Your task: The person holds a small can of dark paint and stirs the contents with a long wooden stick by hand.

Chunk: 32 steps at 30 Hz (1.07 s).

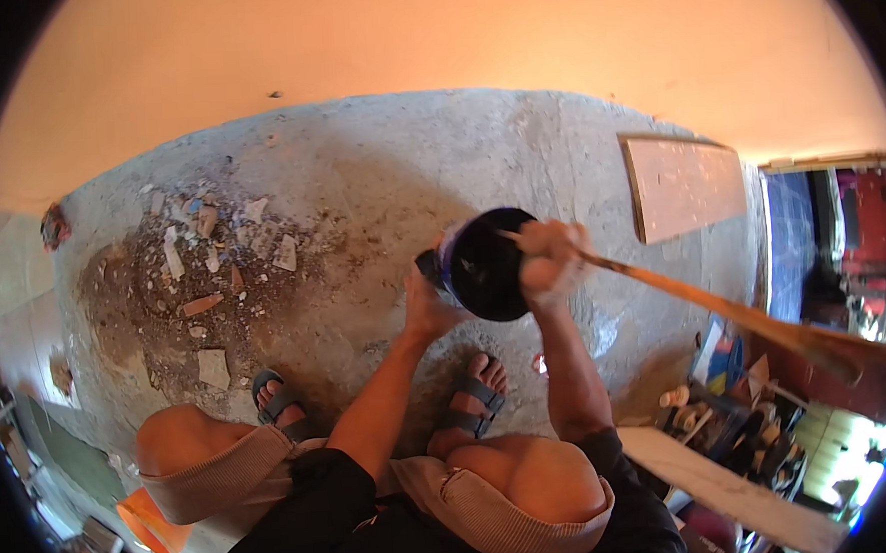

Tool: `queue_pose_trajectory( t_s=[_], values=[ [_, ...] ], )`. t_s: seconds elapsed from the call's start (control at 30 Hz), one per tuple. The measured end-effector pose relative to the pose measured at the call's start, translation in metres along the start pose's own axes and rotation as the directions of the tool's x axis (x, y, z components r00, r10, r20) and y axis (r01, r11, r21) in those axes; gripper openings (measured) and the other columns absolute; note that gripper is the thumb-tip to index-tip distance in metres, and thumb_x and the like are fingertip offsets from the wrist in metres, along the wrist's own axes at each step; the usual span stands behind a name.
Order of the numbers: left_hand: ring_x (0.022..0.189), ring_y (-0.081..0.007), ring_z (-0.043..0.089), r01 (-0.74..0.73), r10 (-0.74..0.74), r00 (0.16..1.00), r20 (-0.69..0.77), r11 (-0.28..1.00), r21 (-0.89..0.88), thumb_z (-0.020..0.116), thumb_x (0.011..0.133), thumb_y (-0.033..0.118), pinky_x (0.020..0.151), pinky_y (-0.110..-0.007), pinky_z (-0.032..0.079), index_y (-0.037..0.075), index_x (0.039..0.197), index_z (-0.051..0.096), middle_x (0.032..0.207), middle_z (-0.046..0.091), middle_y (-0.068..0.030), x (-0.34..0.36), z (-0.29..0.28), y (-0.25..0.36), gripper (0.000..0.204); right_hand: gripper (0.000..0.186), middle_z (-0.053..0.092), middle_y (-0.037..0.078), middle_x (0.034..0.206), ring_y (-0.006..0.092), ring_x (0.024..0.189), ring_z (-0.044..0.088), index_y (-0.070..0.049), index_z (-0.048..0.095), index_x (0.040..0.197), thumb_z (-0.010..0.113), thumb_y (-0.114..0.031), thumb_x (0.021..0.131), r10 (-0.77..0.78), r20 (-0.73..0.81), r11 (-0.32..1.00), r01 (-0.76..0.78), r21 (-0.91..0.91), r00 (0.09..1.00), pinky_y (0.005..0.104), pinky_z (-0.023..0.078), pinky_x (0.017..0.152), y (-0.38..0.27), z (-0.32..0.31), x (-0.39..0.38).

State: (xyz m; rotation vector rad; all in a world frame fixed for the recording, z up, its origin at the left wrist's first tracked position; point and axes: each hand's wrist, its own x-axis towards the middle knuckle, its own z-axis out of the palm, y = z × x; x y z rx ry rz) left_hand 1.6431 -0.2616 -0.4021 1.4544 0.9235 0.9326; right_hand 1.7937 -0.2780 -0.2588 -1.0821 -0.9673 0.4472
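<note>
A round, deep container (pixel 492 289), black inside with some blue on its outer wall, is tilted so that its mouth faces me. My left hand (pixel 430 302) is closed on its left side, where a dark piece juts out that may be a handle. My right hand (pixel 552 256) is closed around a long wooden stick (pixel 679 292) at the container's right rim. The stick's thin pale tip shows over the mouth, while its thicker end reaches far to the lower right and is blurred. What lies inside the container is too dark to make out.
Rubble and broken tile pieces (pixel 201 254) litter the concrete floor (pixel 376 140) at left. A flat board (pixel 687 186) lies near the orange wall (pixel 430 37). Piled tools and clutter (pixel 742 431) and a plank (pixel 730 487) are at lower right; an orange bucket (pixel 155 522) is lower left.
</note>
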Motion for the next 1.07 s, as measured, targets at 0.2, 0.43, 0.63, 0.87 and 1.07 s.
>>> queue_pose_trajectory(
  t_s=[0.2, 0.43, 0.63, 0.87, 1.07],
  values=[
    [0.124, -0.0331, 0.051, 0.053, -0.057, 0.998, 0.037, 0.995, 0.088, 0.100, 0.040, 0.023, 0.107, -0.045, 0.031, 0.015, 0.147, 0.036, 0.132, 0.055, -0.0098, -0.001, -0.005, 0.004, 0.125, 0.030, 0.044, 0.004, 0.057, 0.0140, 0.051, 0.040, -0.007, 0.039, 0.068, 0.047, -0.012, 0.097, 0.125, 0.051, 0.923, -0.135, 0.360, 0.991, 0.0318, 0.035, 0.049, -0.010, -0.005, -0.041],
    [0.124, -0.0333, 0.050, 0.154, -0.159, 0.986, 0.054, 0.985, 0.078, 0.098, 0.039, 0.025, 0.105, -0.047, 0.030, 0.016, 0.147, 0.037, 0.132, 0.053, -0.0090, -0.003, -0.001, 0.009, 0.125, 0.032, 0.034, 0.001, 0.059, 0.0115, 0.048, 0.033, -0.011, 0.030, 0.068, 0.046, -0.010, 0.096, -0.256, -0.002, 0.909, 0.240, -0.340, 0.967, 0.0313, 0.030, 0.043, -0.008, -0.014, 0.009],
    [0.127, -0.0333, 0.049, 0.059, -0.066, 0.997, 0.047, 0.989, 0.138, 0.098, 0.039, 0.025, 0.106, -0.048, 0.028, 0.016, 0.150, 0.033, 0.136, 0.051, -0.0090, -0.002, 0.001, 0.005, 0.129, 0.032, 0.032, 0.001, 0.057, 0.0108, 0.047, 0.030, -0.013, 0.031, 0.071, 0.047, -0.014, 0.098, 0.035, 0.018, 0.988, -0.038, 0.152, 0.999, 0.0311, 0.027, 0.043, 0.003, 0.016, -0.014],
    [0.128, -0.0330, 0.048, 0.013, -0.015, 0.999, 0.044, 0.999, 0.049, 0.098, 0.041, 0.026, 0.104, -0.048, 0.030, 0.017, 0.152, 0.032, 0.134, 0.050, -0.0087, -0.004, 0.001, -0.003, 0.129, 0.032, 0.028, 0.001, 0.058, 0.0096, 0.048, 0.025, -0.013, 0.029, 0.073, 0.045, -0.014, 0.101, 0.052, 0.001, 0.993, -0.052, 0.108, 0.999, 0.0319, 0.026, 0.044, -0.015, -0.019, -0.017],
    [0.132, -0.0334, 0.044, 0.081, -0.087, 0.992, 0.091, 0.994, 0.070, 0.097, 0.044, 0.025, 0.108, -0.050, 0.028, 0.017, 0.153, 0.028, 0.141, 0.044, -0.0099, 0.005, 0.003, 0.010, 0.129, 0.034, 0.030, 0.002, 0.057, 0.0122, 0.048, 0.025, -0.012, 0.031, 0.072, 0.044, -0.017, 0.103, -0.033, 0.029, 0.979, 0.026, 0.202, 0.999, 0.0329, 0.028, 0.045, -0.003, 0.031, 0.007]
  ],
)
